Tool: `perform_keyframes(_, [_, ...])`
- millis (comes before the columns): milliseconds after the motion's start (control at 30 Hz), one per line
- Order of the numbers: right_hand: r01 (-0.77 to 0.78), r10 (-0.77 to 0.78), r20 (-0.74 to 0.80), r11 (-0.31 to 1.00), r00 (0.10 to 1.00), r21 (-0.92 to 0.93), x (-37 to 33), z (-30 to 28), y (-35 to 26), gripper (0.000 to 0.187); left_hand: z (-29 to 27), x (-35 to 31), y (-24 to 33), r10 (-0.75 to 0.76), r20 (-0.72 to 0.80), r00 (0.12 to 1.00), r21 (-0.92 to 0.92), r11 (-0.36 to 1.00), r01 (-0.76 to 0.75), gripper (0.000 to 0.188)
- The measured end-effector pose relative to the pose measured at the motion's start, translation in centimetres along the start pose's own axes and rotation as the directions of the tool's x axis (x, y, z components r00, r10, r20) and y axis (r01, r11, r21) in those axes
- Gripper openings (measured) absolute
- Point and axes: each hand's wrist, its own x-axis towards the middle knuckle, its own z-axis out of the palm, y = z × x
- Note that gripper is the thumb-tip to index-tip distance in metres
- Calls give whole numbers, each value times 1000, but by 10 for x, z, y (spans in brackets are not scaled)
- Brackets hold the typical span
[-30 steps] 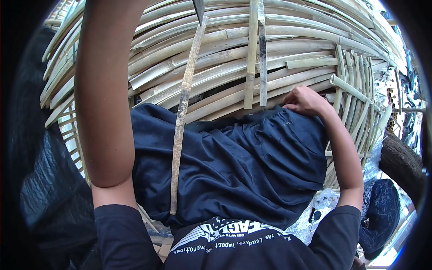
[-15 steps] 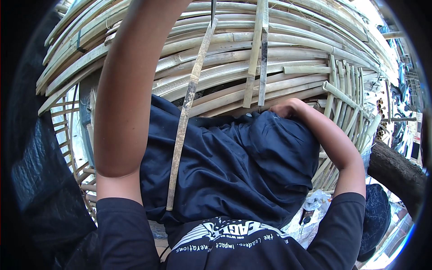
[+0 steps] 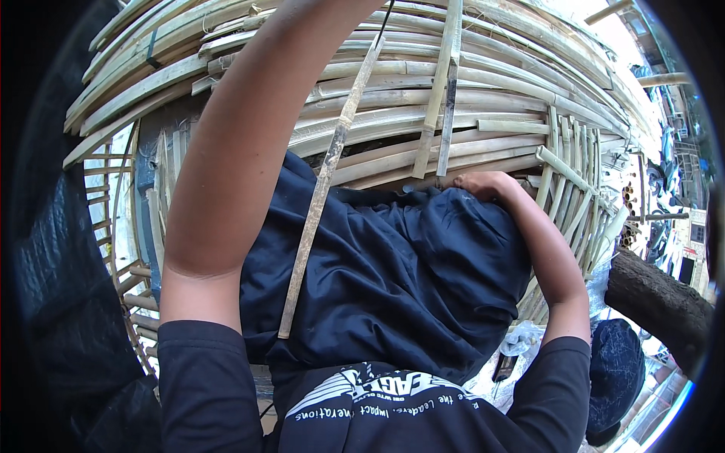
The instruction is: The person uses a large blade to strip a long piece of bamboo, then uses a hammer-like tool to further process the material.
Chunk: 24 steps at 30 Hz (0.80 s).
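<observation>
My left forearm [image 3: 226, 174] reaches up past the top edge, so the left hand is out of view. Near that arm, a thin dark piece like a blade [image 3: 387, 19] meets the upper end of a long speckled bamboo strip [image 3: 326, 170]. This strip slants down across the dark cloth [image 3: 362, 257] over my lap. Beside my knee, my right hand [image 3: 477, 183] is closed with its fingers curled; the cloth and knee partly hide what it grips. Just left of it end two upright bamboo strips, a pale one [image 3: 428, 136] and a darker, narrower one [image 3: 447, 113].
Many split bamboo lengths [image 3: 529, 79] lie stacked crosswise ahead. A bundle of bamboo pieces [image 3: 570, 151] stands at the right, near a thick dark log [image 3: 657, 291]. Black plastic sheeting [image 3: 53, 287] hangs at the left. A dark cap [image 3: 615, 374] shows at lower right.
The view has shifted slightly. My left forearm leans further right, and the upper end of the speckled strip has swung right with the dark piece. My right hand stays by the knee.
</observation>
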Motion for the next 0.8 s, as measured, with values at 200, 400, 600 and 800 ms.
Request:
perform_keyframes(200, [171,-185,-134,979,974,-107,-1,11,14,33,-1,-2,30,-267,134,954,-174,942,288,30])
perform_keyframes(400, [124,-137,-141,988,981,-97,0,11,9,39,6,-5,27,-228,116,967,-279,927,252,30])
perform_keyframes(600, [254,-245,-86,960,966,117,-3,7,21,44,7,-2,10,-41,-47,998,-266,963,27,29])
perform_keyframes(800, [394,-228,-364,779,903,488,-33,10,21,64,0,-7,31,-137,9,990,-274,952,135,28])
